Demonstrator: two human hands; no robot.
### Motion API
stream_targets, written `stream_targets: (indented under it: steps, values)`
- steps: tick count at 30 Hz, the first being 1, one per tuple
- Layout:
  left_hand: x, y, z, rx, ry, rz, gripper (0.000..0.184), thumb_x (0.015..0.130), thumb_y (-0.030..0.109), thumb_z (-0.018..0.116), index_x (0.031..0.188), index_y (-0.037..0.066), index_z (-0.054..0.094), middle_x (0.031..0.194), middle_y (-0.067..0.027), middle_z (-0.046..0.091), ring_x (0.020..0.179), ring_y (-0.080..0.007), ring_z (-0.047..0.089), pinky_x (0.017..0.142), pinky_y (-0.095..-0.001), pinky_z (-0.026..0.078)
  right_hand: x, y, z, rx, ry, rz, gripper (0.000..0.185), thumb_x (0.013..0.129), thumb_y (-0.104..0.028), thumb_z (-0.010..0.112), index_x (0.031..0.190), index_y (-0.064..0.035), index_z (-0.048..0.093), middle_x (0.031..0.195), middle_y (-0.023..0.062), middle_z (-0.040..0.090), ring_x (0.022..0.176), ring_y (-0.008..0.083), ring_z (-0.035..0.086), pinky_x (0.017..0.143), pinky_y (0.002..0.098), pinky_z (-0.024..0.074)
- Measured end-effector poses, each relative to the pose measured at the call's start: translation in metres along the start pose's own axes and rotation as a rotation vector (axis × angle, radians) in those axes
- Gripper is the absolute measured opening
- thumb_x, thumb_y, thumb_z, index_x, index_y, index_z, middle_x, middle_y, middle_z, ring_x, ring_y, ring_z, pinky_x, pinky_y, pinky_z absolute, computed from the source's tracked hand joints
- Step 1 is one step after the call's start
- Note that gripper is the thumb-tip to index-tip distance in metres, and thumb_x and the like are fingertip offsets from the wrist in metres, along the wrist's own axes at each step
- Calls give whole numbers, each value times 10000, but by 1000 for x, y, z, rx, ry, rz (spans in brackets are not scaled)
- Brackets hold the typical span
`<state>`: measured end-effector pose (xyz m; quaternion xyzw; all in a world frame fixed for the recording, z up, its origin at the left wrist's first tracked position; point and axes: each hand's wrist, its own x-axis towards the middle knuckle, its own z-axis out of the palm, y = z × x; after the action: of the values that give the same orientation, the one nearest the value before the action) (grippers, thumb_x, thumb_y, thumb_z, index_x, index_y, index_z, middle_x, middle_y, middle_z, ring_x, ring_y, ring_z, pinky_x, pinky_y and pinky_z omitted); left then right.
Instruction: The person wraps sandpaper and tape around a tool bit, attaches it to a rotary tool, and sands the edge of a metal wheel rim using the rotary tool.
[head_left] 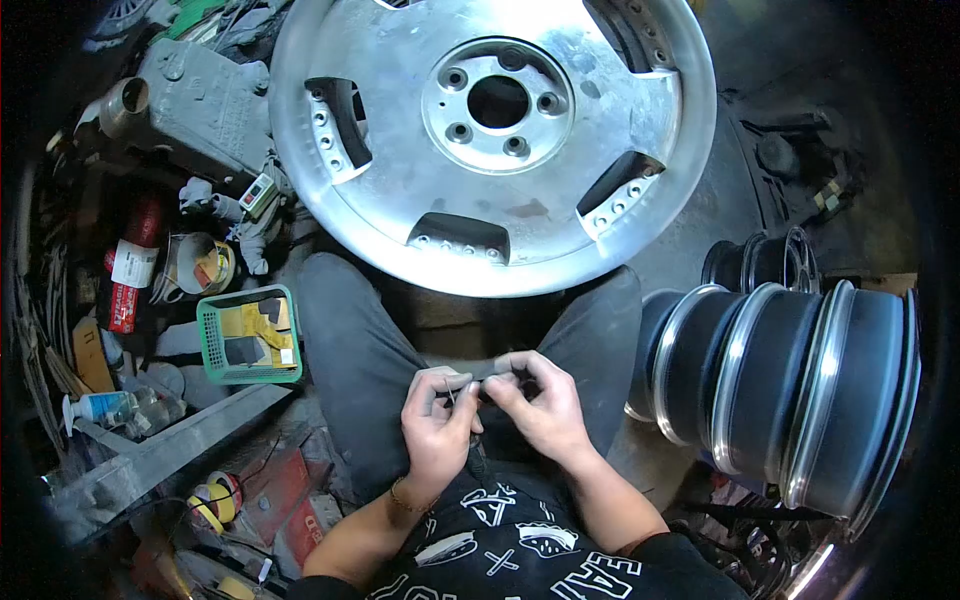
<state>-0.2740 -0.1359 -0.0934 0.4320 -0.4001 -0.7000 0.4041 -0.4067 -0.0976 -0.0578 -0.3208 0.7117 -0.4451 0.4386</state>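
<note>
My left hand [437,418] and my right hand [538,402] are close together above my lap, fingers closed and fingertips nearly meeting. Something small and dark sits between the fingertips, too small and hidden to name. A thin light strip or shaft shows by the left fingers, and a dark piece hangs below them. Beyond my hands, a large bare-metal car wheel [390,190] lies face up over my knees, with a round hub, bolt holes and several slots. Neither hand touches it.
A green basket [252,378] with yellow and dark sheets stands at the left, near a metal beam [165,455] and a tin can [190,265]. Several rims [775,375] are stacked on their sides at the right. Rolls of tape [215,500] lie lower left.
</note>
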Motion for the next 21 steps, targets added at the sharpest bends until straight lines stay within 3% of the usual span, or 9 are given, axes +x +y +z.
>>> stream_targets:
  steps: [3,5,7,9,11,12,15,20,21]
  values:
    - [-6,9,-1,83,-64,18,125,854,-99,629,943,-31,572,1063,-68,478,665,-71,557,488,-194,481,6,8,1,55,-6,-118,186,857,-116,704,973,20,649,800,38,612,650,66,531,612,218,444]
    - [-6,10,-4,158,-121,81,164,875,-95,591,1001,-9,533,1049,-93,491,621,-84,540,496,-215,472,6,13,-6,195,-101,53,166,869,-104,691,986,6,648,816,-7,617,700,42,517,615,213,436]
    - [-6,12,-6,13,-104,9,158,850,-94,628,974,-17,567,1065,-70,483,739,-65,549,488,-188,466,8,6,-16,147,-215,106,174,909,-79,652,1049,16,611,890,6,624,816,61,564,724,226,470]
    - [-4,20,-3,-66,-70,-35,181,871,-69,620,1038,-19,576,1127,-88,497,762,-62,543,508,-183,453,11,-1,-25,221,-310,146,170,911,-80,650,1044,20,616,881,6,627,811,62,566,721,228,472]
    - [-2,29,-4,-111,-119,-157,215,892,-37,618,1102,-22,579,1077,-90,563,743,-53,539,526,-178,437,13,-5,-28,294,-404,190,166,913,-82,648,1039,24,622,873,7,629,805,62,568,719,231,475]
    - [-2,27,-12,-97,-200,-228,253,902,-18,622,1151,-24,573,946,-65,616,724,-44,528,527,-176,418,13,-6,-29,316,-431,174,166,908,-82,656,1032,25,629,867,10,631,799,62,568,716,228,473]
    - [-1,25,-10,-23,-204,-149,263,896,-20,635,1152,-18,575,821,-22,603,690,-32,508,540,-172,402,13,-2,-29,313,-430,173,168,893,-78,676,1019,28,642,867,15,635,785,65,571,707,221,471]
    - [-2,20,-10,-8,-156,-132,258,889,-32,641,1140,-18,584,857,-3,580,688,-25,485,600,-176,399,10,-2,-25,200,-351,105,218,833,-58,729,1024,19,658,804,-1,629,686,52,542,616,217,459]
    - [-2,22,-9,-19,-139,-134,245,889,-39,639,1128,-17,590,866,4,573,692,-23,480,620,-179,400,10,-4,-23,97,-297,2,214,814,-59,742,1001,13,667,800,24,640,679,80,567,617,232,469]
